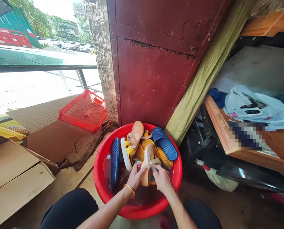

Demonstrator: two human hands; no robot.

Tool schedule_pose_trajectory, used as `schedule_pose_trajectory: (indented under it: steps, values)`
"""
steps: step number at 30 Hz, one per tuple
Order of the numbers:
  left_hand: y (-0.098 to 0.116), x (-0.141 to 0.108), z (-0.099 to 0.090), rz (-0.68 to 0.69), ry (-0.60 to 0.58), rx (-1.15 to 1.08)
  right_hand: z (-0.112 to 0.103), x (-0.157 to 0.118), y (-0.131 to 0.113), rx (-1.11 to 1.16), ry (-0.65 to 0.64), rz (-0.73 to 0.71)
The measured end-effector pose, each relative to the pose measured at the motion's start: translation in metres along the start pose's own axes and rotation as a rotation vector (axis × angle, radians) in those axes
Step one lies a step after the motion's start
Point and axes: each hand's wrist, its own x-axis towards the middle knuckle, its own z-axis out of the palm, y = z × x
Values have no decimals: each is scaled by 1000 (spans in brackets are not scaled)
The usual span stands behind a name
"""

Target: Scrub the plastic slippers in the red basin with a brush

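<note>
A round red basin [137,212] holds dark water and several shoes. My left hand [135,178], with a gold bangle at the wrist, is closed on the left edge of a beige sandal [146,173]. At the sandal's right side, my right hand [162,178] has its fingers pinched at the strap around something small and greyish that I cannot make out. Behind and beside the hands lie a yellow sandal [128,152], another beige sandal [136,131], a blue slipper [167,144] and a mustard shoe [165,157]. A second blue slipper [114,163] stands on edge at the basin's left wall.
Behind the basin is a dark red metal door [153,79]. A red plastic crate [84,109], a brown cloth [84,149] and cardboard boxes [15,178] lie left. At right stands a wooden table [218,127] with a plastic bag [258,108].
</note>
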Motion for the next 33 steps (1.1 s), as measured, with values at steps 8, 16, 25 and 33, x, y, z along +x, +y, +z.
schedule_pose_trajectory:
  steps: [8, 16, 25, 33]
  values:
    - [-16, 21, -21, 63, 83, 18, -4, -10, -16, 131, -110, -191]
    - [-2, 25, -42, 20, 210, -88, -24, -75, -13, 38, -196, -293]
    - [-16, 7, -14, 120, 81, -26, 14, -15, -10, -65, 9, -87]
    - [-6, 16, -34, 196, 153, -37, -17, -31, -35, 122, -261, -188]
